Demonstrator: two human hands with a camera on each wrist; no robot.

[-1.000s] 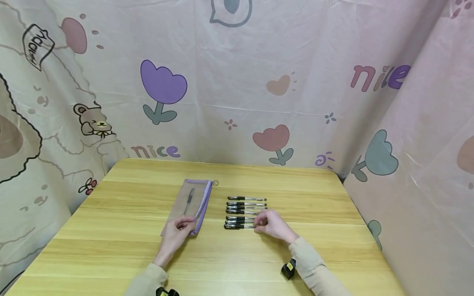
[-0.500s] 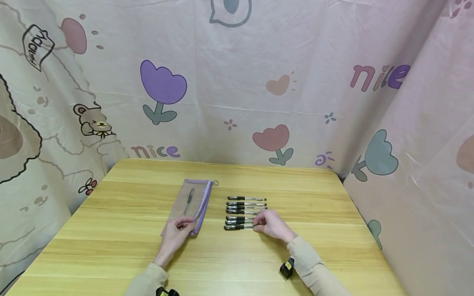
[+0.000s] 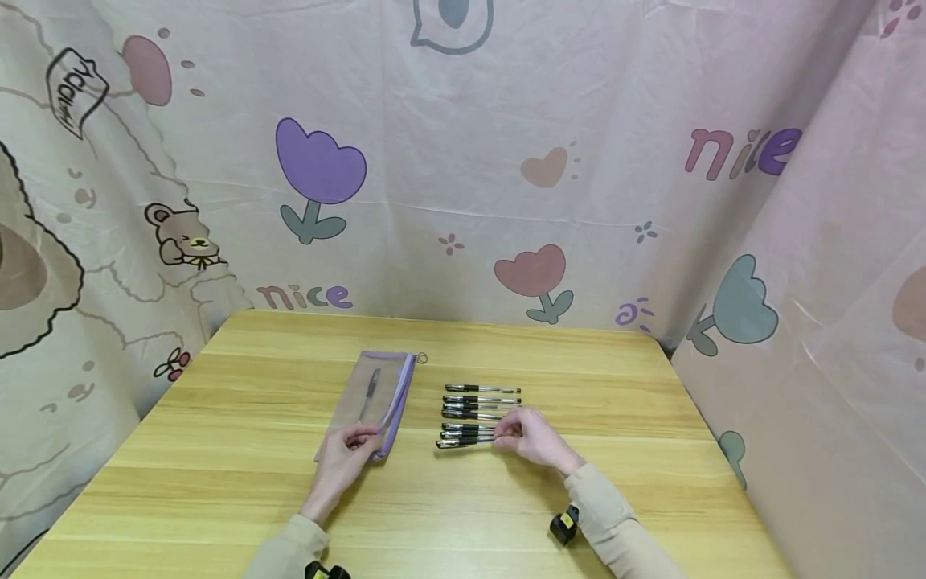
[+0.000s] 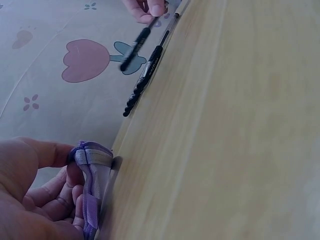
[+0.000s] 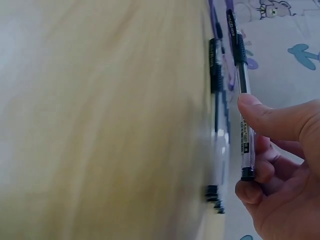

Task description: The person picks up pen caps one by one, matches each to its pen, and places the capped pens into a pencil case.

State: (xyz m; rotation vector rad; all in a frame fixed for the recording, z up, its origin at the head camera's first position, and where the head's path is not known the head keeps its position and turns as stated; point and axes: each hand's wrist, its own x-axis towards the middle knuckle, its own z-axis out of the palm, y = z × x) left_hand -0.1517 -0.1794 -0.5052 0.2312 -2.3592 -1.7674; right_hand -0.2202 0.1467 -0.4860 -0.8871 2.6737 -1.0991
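My right hand (image 3: 535, 438) pinches a black-capped clear gel pen (image 5: 243, 75) near its rear end, raised off the table in both wrist views. Beyond it, several matching pens (image 3: 473, 400) lie side by side in a column, caps to the left. On the left lies a see-through pencil case (image 3: 350, 402) with purple edging and a zipper along its right side; one pen (image 3: 371, 386) shows through it. My left hand (image 3: 343, 462) grips the case's near zippered edge (image 4: 92, 155) between thumb and fingers.
The wooden table (image 3: 564, 515) ends at a printed curtain (image 3: 448, 161) at the back and sides. A key-ring-like loop (image 3: 422, 358) hangs at the far end of the zipper. Dark wrist devices (image 3: 564, 525) sit beside both sleeves.
The nearest pen has come up from the row in my right hand, its cap end shifting slightly left. My left hand and the pencil case have stayed in place.
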